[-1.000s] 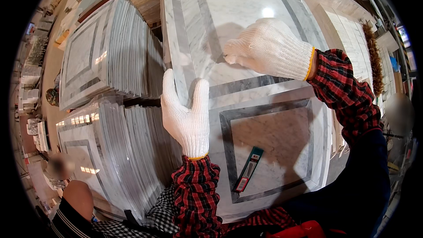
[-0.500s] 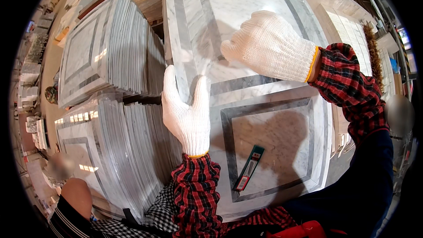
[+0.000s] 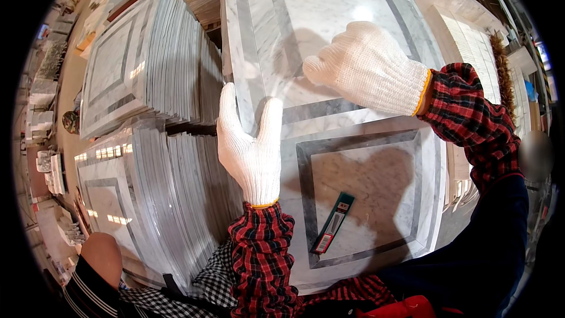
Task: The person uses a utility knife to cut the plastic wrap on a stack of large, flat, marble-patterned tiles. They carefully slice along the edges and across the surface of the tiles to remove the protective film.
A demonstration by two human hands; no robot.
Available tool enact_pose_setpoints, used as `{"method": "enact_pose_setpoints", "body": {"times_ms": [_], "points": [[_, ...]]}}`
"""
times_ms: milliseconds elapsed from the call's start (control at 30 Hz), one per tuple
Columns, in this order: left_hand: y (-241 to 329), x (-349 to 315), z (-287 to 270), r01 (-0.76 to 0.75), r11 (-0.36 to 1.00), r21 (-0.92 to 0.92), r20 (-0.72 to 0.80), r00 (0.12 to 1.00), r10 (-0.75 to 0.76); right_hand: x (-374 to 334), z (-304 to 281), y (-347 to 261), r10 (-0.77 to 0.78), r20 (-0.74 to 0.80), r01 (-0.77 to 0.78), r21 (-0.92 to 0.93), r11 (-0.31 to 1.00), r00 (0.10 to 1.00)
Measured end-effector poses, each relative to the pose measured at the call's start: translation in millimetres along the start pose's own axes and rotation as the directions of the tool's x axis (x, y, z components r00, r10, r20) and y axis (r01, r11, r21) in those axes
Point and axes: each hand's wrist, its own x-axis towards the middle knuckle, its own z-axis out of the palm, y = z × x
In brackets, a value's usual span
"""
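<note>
Left hand (image 3: pixel 250 153) open, fingers flat at far marble tile's (image 3: pixel 329 35) left edge; right hand (image 3: pixel 365 68) loosely curled, pressing clear film (image 3: pixel 276 88) onto it. Best: smooth film slowly, keep edge pinned.

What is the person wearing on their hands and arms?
Both hands wear white knitted work gloves: the left hand and the right hand. Each glove has a thin yellow-orange edge at the wrist. The sleeves are red and black checked cloth, like a flannel shirt, covering both forearms.
</note>
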Motion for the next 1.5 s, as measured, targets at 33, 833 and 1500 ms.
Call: {"method": "enact_pose_setpoints", "body": {"times_ms": [33,833,1500], "points": [[-1.6,0.2,1.2,-0.026,1.0,-0.003,-0.022,0.999,0.026,-0.7,1.2,0.9,-0.007,-0.016,0.007,0.012,1.0,1.0],[5.1,-1.9,-2.0,-0.007,0.999,0.038,0.029,1.0,0.006,-10.6,29.1,12.2,-0.028,-0.175,0.033,0.021,0.999,0.984],[-3.7,-0.3,1.0,-0.068,0.996,0.051,-0.034,0.997,0.07,-15.5,40.3,20.5,0.115,-0.151,-0.078,0.232,0.97,0.982]]}}
